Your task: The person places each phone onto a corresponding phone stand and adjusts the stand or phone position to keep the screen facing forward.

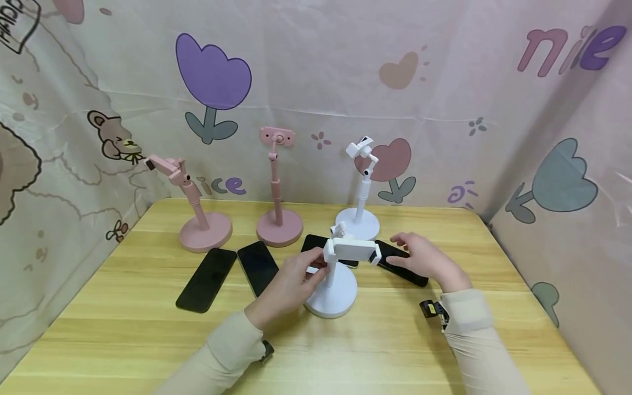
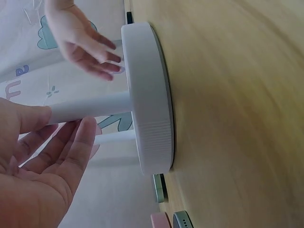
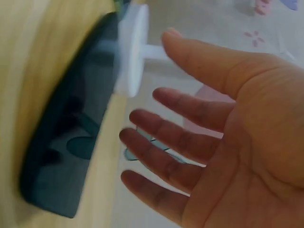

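My left hand [image 1: 291, 277] holds the pole of the nearer white phone stand [image 1: 332, 300], thumb on one side and fingers on the other. Its round base [image 2: 151, 99] rests flat on the table, and its clamp [image 1: 353, 250] stands above my fingers. Over at the right, my right hand [image 1: 425, 259] hovers above a black phone [image 1: 413, 275], fingers relaxed and apart. A gap shows between those fingers [image 3: 166, 152] and the phone [image 3: 71, 128] in the right wrist view. Another phone [image 1: 316, 241] lies partly hidden behind the nearer stand.
A second white stand [image 1: 359, 222] is at the back, with two pink stands, one upright [image 1: 279, 227] and one tilted [image 1: 206, 233], to its left. Two dark phones [image 1: 206, 280] [image 1: 258, 266] lie left of my left hand. A printed curtain [image 1: 306, 66] surrounds the wooden table [image 1: 375, 351].
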The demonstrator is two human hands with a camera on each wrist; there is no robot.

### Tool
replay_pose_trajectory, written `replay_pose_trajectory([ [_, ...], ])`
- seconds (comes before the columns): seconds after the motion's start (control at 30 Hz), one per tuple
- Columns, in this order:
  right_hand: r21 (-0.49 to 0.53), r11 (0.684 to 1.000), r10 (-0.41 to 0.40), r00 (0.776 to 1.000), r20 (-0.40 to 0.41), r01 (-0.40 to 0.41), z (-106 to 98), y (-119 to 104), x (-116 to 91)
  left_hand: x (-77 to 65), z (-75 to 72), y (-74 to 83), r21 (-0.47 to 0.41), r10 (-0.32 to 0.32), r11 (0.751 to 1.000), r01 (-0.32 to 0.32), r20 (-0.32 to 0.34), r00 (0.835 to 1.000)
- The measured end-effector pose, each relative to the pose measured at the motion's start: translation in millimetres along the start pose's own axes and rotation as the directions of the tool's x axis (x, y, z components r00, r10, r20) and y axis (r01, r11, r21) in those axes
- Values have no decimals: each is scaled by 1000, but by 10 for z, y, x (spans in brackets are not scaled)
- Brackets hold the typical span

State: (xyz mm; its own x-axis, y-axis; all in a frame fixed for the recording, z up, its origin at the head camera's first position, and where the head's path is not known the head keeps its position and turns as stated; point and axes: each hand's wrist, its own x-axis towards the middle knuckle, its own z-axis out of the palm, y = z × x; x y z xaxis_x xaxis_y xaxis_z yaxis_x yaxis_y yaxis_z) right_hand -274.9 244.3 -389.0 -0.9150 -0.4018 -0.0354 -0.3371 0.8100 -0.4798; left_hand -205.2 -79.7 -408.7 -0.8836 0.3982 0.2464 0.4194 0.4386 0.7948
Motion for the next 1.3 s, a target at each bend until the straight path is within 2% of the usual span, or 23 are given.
replay_pose_trajectory([
  [0.17,-97,994,61,998,24,-59,100,79,33,4,-15,-1,-17,7,1000,-7,-3,1000],
  [0.33,-134,982,132,991,12,-129,177,77,72,12,-9,1,-21,8,1000,-8,-6,1000],
  [0.63,-181,968,170,984,-46,-176,271,63,126,11,-46,18,-15,17,1000,-17,-15,1000],
  [0.9,-213,961,163,984,-76,-175,305,124,156,11,-90,64,-21,20,1000,-21,-25,999],
  [1.3,-201,969,132,989,-66,-143,291,142,172,9,-121,103,-16,29,999,-29,-25,999],
])
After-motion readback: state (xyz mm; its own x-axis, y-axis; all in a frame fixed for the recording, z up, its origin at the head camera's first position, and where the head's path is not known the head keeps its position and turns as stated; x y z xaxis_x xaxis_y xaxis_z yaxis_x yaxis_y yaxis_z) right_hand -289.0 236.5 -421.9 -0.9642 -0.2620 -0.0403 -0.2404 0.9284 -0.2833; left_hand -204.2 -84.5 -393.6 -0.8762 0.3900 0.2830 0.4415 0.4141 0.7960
